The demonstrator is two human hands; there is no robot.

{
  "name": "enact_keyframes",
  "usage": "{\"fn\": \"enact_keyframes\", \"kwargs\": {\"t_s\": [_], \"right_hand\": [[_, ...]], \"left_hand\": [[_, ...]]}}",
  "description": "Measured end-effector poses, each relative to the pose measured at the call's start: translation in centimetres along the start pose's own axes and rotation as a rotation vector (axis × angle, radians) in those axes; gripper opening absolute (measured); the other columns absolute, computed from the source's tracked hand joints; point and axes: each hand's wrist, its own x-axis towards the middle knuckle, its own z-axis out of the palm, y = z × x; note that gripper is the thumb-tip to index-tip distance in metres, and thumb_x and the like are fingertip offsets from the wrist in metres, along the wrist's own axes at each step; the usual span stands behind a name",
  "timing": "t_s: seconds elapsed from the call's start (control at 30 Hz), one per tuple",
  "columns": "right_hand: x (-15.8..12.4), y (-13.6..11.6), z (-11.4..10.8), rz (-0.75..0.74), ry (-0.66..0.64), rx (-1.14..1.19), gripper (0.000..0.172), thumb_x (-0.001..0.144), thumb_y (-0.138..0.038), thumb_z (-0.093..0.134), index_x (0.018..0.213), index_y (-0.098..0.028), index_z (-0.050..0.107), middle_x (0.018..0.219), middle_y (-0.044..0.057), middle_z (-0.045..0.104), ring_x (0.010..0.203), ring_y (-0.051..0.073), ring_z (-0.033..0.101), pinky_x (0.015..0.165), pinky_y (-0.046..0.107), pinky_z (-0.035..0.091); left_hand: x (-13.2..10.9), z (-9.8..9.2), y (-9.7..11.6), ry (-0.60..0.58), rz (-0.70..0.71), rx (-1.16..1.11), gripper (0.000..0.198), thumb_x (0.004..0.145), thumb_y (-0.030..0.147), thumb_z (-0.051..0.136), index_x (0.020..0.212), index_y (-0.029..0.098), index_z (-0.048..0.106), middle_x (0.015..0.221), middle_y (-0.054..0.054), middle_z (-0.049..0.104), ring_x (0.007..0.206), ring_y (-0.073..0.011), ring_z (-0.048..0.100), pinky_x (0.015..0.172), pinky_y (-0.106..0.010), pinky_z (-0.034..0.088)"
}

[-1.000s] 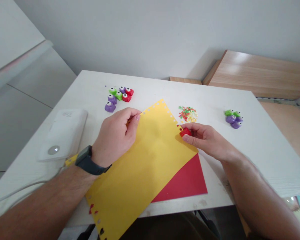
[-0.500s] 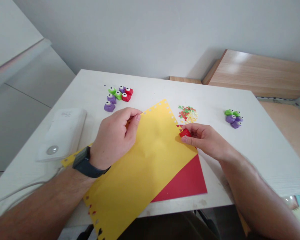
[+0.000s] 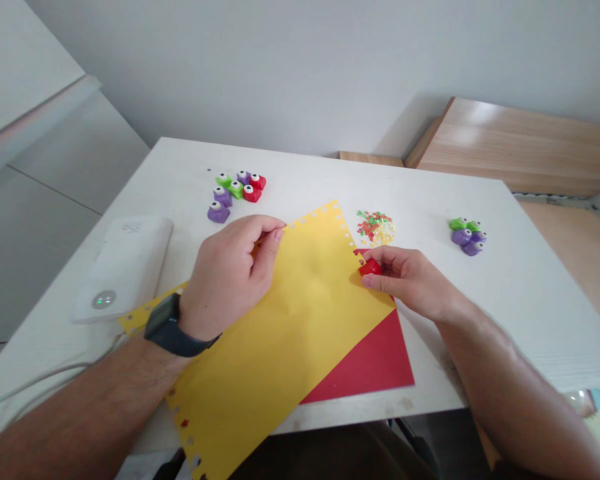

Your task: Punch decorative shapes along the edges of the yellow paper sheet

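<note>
A sheet of yellow paper (image 3: 300,307) with small holes punched along its edges lies slanted in front of me. My left hand (image 3: 237,267) pinches its upper left edge between thumb and forefinger. At the right edge my right hand (image 3: 405,277) grips a small red craft punch (image 3: 370,267), which sits over the paper's border. Part of the punch is hidden by my fingers. Beneath the yellow sheet a red sheet of paper (image 3: 370,363) sticks out at the lower right. Beyond my right hand lies a pile of tiny cut-outs (image 3: 375,228) in red, green and yellow.
Several purple, green and red craft punches (image 3: 236,190) stand at the back left, with more green and purple punches (image 3: 467,237) at the right. A white device (image 3: 125,267) with a cable (image 3: 45,383) is on the left of the white table (image 3: 300,180).
The yellow sheet has shifted very slightly, its top corner a little to the right. A green light now shows on the white device. Both hands keep their holds.
</note>
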Motion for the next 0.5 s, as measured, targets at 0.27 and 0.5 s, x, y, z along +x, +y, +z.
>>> {"fn": "enact_keyframes", "kwargs": {"t_s": [0.27, 0.5], "right_hand": [[0.08, 0.52, -0.07, -0.071, 0.074, -0.162, 0.037, 0.081, -0.052, 0.085, 0.102, -0.023, 0.076, 0.089, 0.004, 0.076, 0.081, 0.022, 0.067, 0.071, 0.036, 0.056], [0.24, 0.76, -0.03, -0.096, 0.081, -0.259, 0.031, 0.084, -0.046, 0.082, 0.104, -0.023, 0.075, 0.089, 0.003, 0.074, 0.082, 0.021, 0.065, 0.072, 0.034, 0.053]], "left_hand": [[0.04, 0.1, -0.04, 0.019, 0.03, -0.004, 0.017, 0.104, 0.033, 0.054, 0.108, 0.023, 0.069, 0.102, -0.003, 0.078, 0.092, -0.0208, 0.073, 0.086, -0.032, 0.054], [0.01, 0.2, -0.15, 0.019, 0.041, 0.009, 0.016, 0.104, 0.032, 0.055, 0.107, 0.024, 0.069, 0.102, -0.003, 0.078, 0.091, -0.0207, 0.073, 0.086, -0.032, 0.054]]}}
